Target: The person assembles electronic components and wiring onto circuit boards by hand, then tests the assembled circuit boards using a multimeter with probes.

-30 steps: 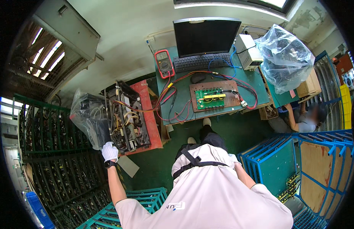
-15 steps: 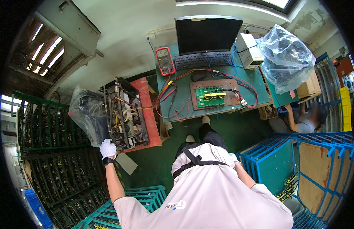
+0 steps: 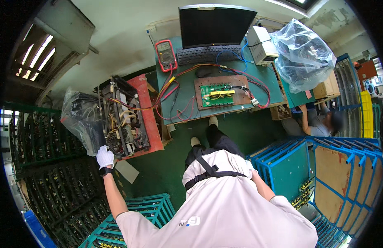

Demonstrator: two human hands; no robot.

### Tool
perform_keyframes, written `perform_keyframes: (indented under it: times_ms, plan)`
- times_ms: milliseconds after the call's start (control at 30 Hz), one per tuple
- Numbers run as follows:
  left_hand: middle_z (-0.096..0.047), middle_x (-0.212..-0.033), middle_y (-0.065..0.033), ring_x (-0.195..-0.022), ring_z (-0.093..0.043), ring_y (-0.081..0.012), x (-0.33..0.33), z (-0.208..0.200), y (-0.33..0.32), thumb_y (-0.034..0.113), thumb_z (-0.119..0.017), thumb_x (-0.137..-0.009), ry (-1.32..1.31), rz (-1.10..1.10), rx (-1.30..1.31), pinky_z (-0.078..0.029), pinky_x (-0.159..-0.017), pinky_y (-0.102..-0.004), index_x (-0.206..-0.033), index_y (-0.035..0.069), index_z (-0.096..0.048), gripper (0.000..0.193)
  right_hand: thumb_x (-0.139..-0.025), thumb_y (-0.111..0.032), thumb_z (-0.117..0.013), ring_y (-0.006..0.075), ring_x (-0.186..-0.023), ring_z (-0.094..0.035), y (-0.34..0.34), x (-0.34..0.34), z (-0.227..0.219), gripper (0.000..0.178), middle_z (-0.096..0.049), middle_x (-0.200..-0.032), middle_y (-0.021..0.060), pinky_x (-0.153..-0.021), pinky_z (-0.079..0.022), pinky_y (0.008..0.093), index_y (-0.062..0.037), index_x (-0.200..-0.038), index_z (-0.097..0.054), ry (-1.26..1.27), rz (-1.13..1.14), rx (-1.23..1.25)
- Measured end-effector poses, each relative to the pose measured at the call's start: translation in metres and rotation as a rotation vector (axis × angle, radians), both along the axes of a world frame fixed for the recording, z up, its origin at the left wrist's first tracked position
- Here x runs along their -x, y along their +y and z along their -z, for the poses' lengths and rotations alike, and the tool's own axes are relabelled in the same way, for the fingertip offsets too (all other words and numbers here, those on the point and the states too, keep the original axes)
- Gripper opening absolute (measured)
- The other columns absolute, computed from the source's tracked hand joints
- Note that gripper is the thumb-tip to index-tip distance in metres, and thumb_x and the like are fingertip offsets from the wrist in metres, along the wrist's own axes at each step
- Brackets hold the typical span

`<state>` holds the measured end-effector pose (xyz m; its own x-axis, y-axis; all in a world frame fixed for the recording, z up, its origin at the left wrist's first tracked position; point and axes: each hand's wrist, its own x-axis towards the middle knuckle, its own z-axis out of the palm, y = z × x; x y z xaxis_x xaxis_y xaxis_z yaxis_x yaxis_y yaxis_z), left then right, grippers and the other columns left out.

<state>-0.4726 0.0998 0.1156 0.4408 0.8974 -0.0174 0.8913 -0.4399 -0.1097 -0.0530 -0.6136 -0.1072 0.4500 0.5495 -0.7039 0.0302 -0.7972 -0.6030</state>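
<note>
My left hand (image 3: 104,157), in a white glove, is at the near end of a clear plastic bag (image 3: 80,124) draped over a dark unit. Its fingers are curled at the bag's lower edge, and what lies under them is partly hidden. Right beside it, an opened electronics chassis (image 3: 123,120) full of wires and dusty parts rests on a red board (image 3: 152,120). My right forearm (image 3: 262,185) hangs beside my waist; the right hand is almost wholly hidden by my shirt, so its fingers do not show.
A green workbench (image 3: 179,111) carries a circuit board (image 3: 216,98), a red multimeter (image 3: 166,56), a keyboard (image 3: 208,54), a monitor (image 3: 216,27) and loose leads. Blue racks (image 3: 282,169) stand right, dark racks (image 3: 71,194) left. Another person (image 3: 319,123) crouches at far right.
The whole view has shifted, so the bench and chassis appear farther left and higher. My left hand stays at the bag's near end; my right arm stays by my side.
</note>
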Motion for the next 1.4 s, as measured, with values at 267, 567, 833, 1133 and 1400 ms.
perform_keyframes:
  times_ms: [267,567,833,1133,1400]
  plan:
    - [-0.068,-0.110,-0.0168,-0.105,-0.063,-0.0369,-0.008,-0.014,-0.029,0.006,-0.058,-0.079,-0.019,0.112,-0.100,-0.049,-0.093,-0.0468,-0.111,0.005,-0.066,0.033,-0.092,-0.038,-0.051,0.0338,-0.089,-0.067,0.045,-0.087,-0.048,0.040,-0.070,-0.091,0.0181,-0.075,-0.050,0.0447,-0.0034,-0.089,-0.071,-0.297,-0.252,0.190]
    - [-0.072,-0.113,-0.0140,-0.108,-0.068,-0.0278,-0.254,0.028,-0.238,0.017,-0.055,-0.099,-0.627,0.037,0.493,-0.051,-0.098,-0.0387,-0.117,0.003,-0.070,0.027,-0.089,-0.042,-0.068,0.0356,-0.097,-0.064,0.180,-0.266,-0.117,0.035,-0.067,-0.100,0.0142,-0.083,-0.052,0.0488,-0.0098,-0.103,-0.068,-1.074,0.185,-0.017]
    - [-0.066,-0.131,-0.0120,-0.116,-0.065,-0.0222,-0.554,0.110,-0.381,0.040,-0.054,-0.103,-1.199,-0.424,1.552,-0.048,-0.102,-0.0382,-0.136,0.005,-0.057,0.048,-0.089,-0.051,-0.063,0.0364,-0.089,-0.070,0.199,-0.362,-0.104,0.045,-0.073,-0.092,0.0188,-0.080,-0.054,0.0469,-0.0078,-0.093,-0.076,-0.567,-0.186,-0.192]
    - [-0.069,-0.116,-0.0091,-0.112,-0.062,-0.0266,-0.700,0.166,-0.432,0.041,-0.047,-0.104,-1.720,-0.662,1.757,-0.045,-0.105,-0.0438,-0.118,0.009,-0.065,0.039,-0.097,-0.040,-0.053,0.0298,-0.098,-0.070,0.205,-0.393,-0.149,0.044,-0.074,-0.102,0.0172,-0.087,-0.051,0.0404,-0.0013,-0.105,-0.072,-0.094,-0.246,-0.451]
    - [-0.069,-0.118,-0.0132,-0.110,-0.063,-0.0294,-0.728,0.140,-0.438,0.033,-0.037,-0.103,-1.806,-0.803,1.489,-0.046,-0.103,-0.0435,-0.114,0.004,-0.063,0.040,-0.102,-0.038,-0.041,0.0341,-0.095,-0.070,0.220,-0.388,-0.107,0.047,-0.073,-0.096,0.0196,-0.085,-0.052,0.0420,-0.0038,-0.099,-0.073,-0.224,-0.344,-0.472]
